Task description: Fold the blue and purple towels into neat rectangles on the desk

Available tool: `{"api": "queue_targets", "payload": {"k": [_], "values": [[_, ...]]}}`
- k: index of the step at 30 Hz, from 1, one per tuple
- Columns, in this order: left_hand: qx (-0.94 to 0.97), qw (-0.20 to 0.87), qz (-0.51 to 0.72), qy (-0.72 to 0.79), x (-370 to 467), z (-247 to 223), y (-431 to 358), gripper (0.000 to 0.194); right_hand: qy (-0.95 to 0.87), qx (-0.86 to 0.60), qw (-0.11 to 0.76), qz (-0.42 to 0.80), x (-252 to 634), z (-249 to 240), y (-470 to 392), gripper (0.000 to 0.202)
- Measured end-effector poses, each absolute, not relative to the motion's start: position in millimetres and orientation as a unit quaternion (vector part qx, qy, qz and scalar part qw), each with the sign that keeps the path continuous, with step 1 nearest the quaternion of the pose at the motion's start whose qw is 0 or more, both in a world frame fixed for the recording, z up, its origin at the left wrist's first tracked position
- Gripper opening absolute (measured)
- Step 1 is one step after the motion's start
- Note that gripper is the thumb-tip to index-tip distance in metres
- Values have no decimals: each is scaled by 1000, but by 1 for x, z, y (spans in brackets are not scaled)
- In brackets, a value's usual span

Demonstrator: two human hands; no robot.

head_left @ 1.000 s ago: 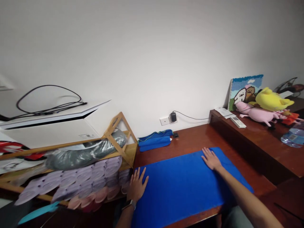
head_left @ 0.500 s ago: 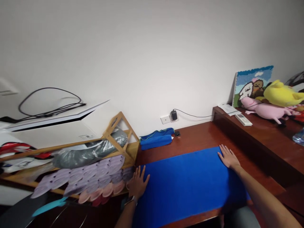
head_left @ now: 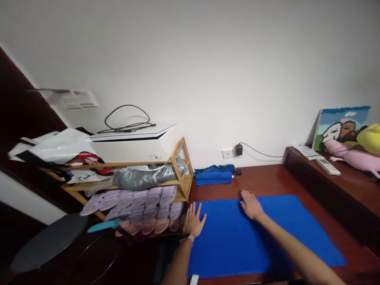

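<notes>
A blue cloth [head_left: 225, 237], which looks like a towel, lies spread flat on the reddish-brown wooden desk [head_left: 267, 176]. My left hand [head_left: 194, 221], with a watch on its wrist, rests on the cloth's left edge, fingers spread. Near the middle of the far edge lies my right hand [head_left: 251, 205], palm down and fingers stretched out. Neither hand grips anything. A small white tag [head_left: 194, 280] shows at the cloth's near left corner.
Folded blue cloths [head_left: 213, 177] lie by the wall. On the left, a wooden rack [head_left: 181, 158] holds purple and pink slippers [head_left: 148, 200] and a white box [head_left: 130, 150]. A raised shelf on the right carries a remote [head_left: 328, 166] and a pink plush toy [head_left: 352, 155].
My right hand has moved left along the far edge, from the right corner to near the middle. My left hand stays at the left edge. The view has turned left.
</notes>
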State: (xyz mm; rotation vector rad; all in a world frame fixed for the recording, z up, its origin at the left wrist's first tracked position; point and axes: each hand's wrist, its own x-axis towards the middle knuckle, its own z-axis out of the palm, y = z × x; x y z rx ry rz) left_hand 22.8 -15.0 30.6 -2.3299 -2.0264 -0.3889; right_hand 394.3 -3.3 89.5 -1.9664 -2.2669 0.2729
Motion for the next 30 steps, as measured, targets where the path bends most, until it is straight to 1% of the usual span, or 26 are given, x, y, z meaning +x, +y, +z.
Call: {"api": "queue_targets", "payload": {"k": [3,5,7,9,11,13,19,22,25,28,30], "values": [[-746,12,-132,-653,23,28,-16,69,-811,-559,105,138,281,83,-12,71],[-744,9,-133,-654,22,25,-15,70,-825,-529,111,163,234,78,-15,70],[-744,10,-135,-654,21,22,-15,70,-829,-519,109,175,213,74,-15,69],[-747,16,-138,-650,20,21,-14,69,-830,-517,109,176,219,70,-13,69],[-749,21,-140,-647,20,21,-14,69,-827,-525,108,168,251,67,-10,69],[-750,20,-138,-646,20,23,-14,70,-810,-557,97,156,306,63,-8,70],[-746,24,-134,-651,19,22,-9,71,-667,-740,41,77,554,39,-24,75],[-750,35,-126,-649,17,21,-6,71,-607,-793,33,49,646,25,-36,78],[-754,41,-109,-646,14,24,-4,71,-595,-801,55,45,678,19,-44,80],[-752,42,-86,-652,13,27,-2,71,-587,-804,74,55,675,23,-45,80],[-754,44,-76,-651,11,28,0,72,-583,-807,70,61,669,28,-44,79]]}}
